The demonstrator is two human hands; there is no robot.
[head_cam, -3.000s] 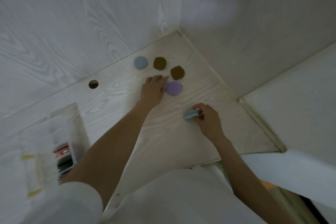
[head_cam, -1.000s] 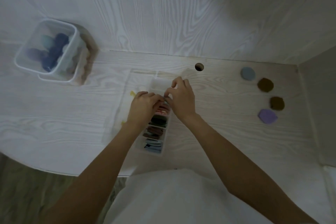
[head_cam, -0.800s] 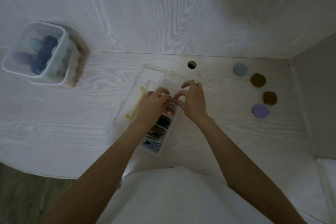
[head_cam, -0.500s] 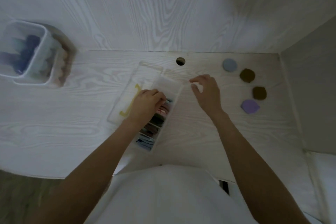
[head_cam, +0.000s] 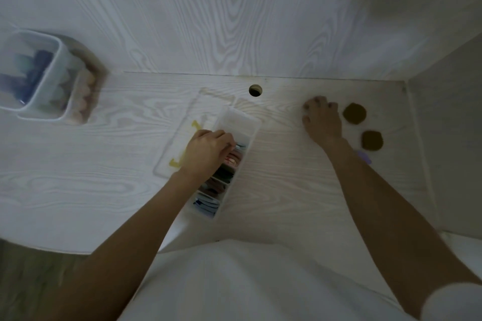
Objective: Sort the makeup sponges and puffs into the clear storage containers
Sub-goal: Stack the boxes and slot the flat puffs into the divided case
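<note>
1. The long divided box (head_cam: 236, 126) lies on the desk (head_cam: 287, 190), with its lid (head_cam: 182, 143) just left of it.
2. The left hand (head_cam: 206, 151) is over the box's middle compartments, fingers (head_cam: 227, 139) bunched together; whether they grip anything cannot be told.
3. The right hand (head_cam: 322, 121) is right of the box, fingers spread, palm down.
4. Two brown puffs (head_cam: 354, 113) and a purple sponge (head_cam: 365, 157) lie further right of the box.
5. A tub of sponges (head_cam: 39, 78) stands far left of the box.

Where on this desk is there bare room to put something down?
Widest bare patch: between the tub of sponges and the lid. Another lies between the divided container and the right hand, below the cable hole. The right corner is crowded with brown puffs and a purple one.
</note>
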